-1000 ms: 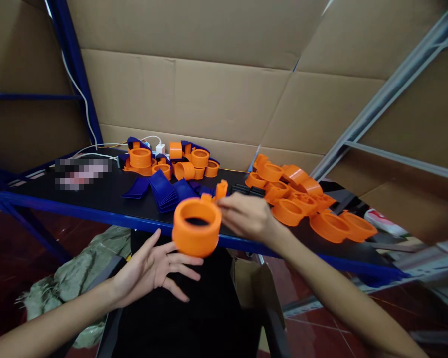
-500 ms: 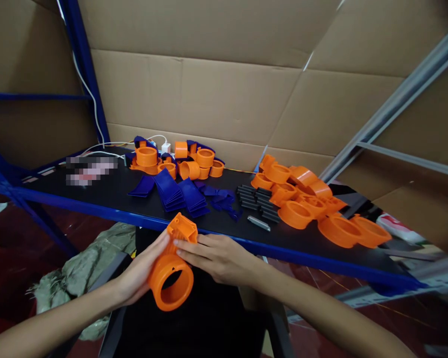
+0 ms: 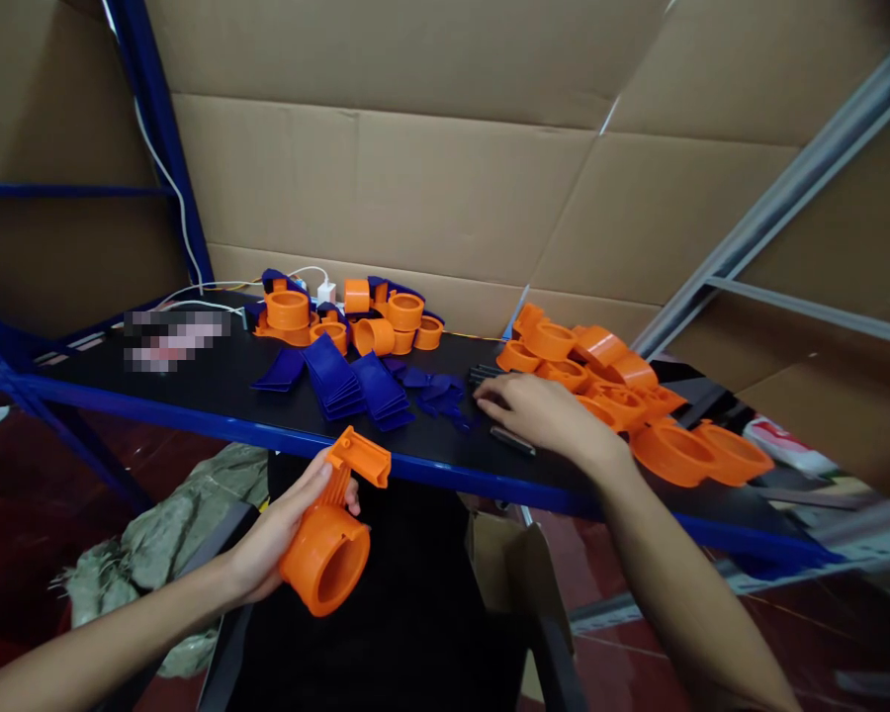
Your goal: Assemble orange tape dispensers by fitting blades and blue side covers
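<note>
My left hand [image 3: 271,539], low in front of the shelf edge, is wrapped around an orange plastic part [image 3: 326,559]. This part has a wide open ring at the bottom and a ribbed neck leading to a box-like head at the top. My right hand [image 3: 538,410] is stretched palm down over the black rods [image 3: 484,373] on the shelf, fingers bent and a little apart. It covers most of the rods, and its fingertips are near them; nothing shows in its grip. A closed utility knife [image 3: 512,441] lies just below it.
Orange ring parts [image 3: 671,453] are heaped at the right of the black shelf [image 3: 215,396]. Blue plates [image 3: 333,376] and small blue pieces [image 3: 441,394] lie mid-shelf. Behind them stand orange parts with blue pieces [image 3: 288,310]. A white plug [image 3: 326,292] and cables are at the back.
My right hand has let go of the orange part and moved right and up to the black rods. The orange part stays in my left hand and has turned slightly.
</note>
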Available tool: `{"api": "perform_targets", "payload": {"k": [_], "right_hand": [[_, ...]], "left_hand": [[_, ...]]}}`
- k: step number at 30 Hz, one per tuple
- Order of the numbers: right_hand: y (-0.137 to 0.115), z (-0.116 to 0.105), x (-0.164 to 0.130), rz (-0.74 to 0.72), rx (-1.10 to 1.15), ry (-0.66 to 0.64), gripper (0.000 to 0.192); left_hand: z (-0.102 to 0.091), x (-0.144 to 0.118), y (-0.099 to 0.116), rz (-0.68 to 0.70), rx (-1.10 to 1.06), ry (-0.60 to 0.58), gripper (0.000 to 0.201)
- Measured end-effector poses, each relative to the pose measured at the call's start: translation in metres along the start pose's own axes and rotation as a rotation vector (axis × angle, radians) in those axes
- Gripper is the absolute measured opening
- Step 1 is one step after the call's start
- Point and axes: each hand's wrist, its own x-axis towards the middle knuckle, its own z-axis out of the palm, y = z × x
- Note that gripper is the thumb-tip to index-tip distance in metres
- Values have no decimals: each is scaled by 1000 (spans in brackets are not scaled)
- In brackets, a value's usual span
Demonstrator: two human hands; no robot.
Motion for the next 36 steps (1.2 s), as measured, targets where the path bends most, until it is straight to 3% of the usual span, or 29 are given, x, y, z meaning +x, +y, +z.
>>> {"api": "perform_targets", "payload": {"k": [3, 5, 8, 13, 24, 32, 34, 36], "right_hand": [[13, 0, -23, 33, 22, -125, 22], [19, 5, -38, 72, -22, -124, 25], [23, 17, -51, 93, -91, -80, 33], [26, 32, -60, 54, -120, 17, 28], [30, 39, -73, 84, -108, 199, 26], [37, 35, -73, 186, 166, 211, 34], [29, 27, -71, 123, 314, 219, 35], [12, 19, -70, -11, 501, 141, 35]], "left_hand": [[2, -1, 1, 7, -5, -51, 39], [3, -1, 1, 5, 5, -74, 40], [3, -1, 0, -9, 97, -83, 41], [1, -1, 0, -45, 195, -67, 38], [5, 1, -3, -49, 271, -84, 37], [3, 1, -4, -86, 281, -76, 39], [4, 1, -4, -84, 282, -84, 37], [5, 1, -5, -76, 298, -89, 34]]}}
